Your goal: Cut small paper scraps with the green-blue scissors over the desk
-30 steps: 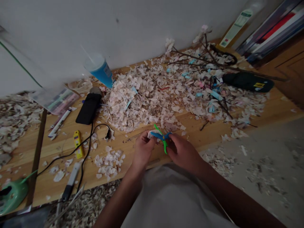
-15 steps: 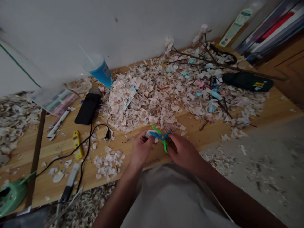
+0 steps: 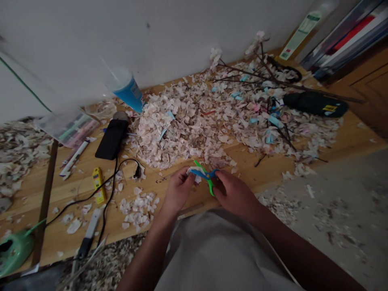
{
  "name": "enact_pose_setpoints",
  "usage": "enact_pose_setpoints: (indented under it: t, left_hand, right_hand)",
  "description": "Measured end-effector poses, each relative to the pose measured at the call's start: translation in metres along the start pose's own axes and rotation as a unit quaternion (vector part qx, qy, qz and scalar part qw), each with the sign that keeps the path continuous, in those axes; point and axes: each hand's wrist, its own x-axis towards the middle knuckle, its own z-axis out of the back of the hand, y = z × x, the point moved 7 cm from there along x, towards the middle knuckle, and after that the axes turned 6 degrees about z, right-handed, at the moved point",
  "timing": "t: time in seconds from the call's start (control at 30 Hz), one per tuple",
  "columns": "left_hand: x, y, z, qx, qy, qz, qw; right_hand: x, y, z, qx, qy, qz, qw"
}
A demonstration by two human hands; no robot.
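Blue and green scissors (image 3: pixel 208 176) are gripped by my right hand (image 3: pixel 235 192), its fingers at the handles. The blades point left and stand apart. My left hand (image 3: pixel 178 190) pinches a small pale scrap (image 3: pixel 198 169), paper or a petal, I cannot tell which. The scrap lies at the blades, partly hidden by them and by my fingers. Both hands are over the front edge of the wooden table (image 3: pixel 245 161). Just behind them spreads a big heap of pale scraps (image 3: pixel 178 129), and a smaller cluster of scraps (image 3: pixel 139 208) lies left of my left hand.
At the left are a black phone (image 3: pixel 111 139) with a cable, a yellow box (image 3: pixel 98 185), a marker (image 3: pixel 74 158) and a black-handled utility knife (image 3: pixel 89 234). A blue drink cup (image 3: pixel 130 93) stands by the wall. Flowering branches (image 3: pixel 273 79) and a dark pouch (image 3: pixel 315 104) lie at the right.
The pale scrap has shifted slightly at the blades, and more of it shows above them. Both hands and the scissors stay nearly in place.
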Motion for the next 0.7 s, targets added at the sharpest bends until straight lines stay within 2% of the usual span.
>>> enact_pose_setpoints:
  t: [0.53, 0.7]
  left_hand:
    - [-0.0009, -0.0045, -0.0009, 0.051, 0.0, -0.002, 0.999]
    - [-0.0003, -0.0098, 0.0002, 0.039, 0.017, -0.015, 0.999]
  right_hand:
    - [-0.0013, 0.0003, 0.0007, 0.004, -0.003, 0.003, 1.0]
    - [-0.0008, 0.0001, 0.0005, 0.017, -0.004, 0.005, 1.0]
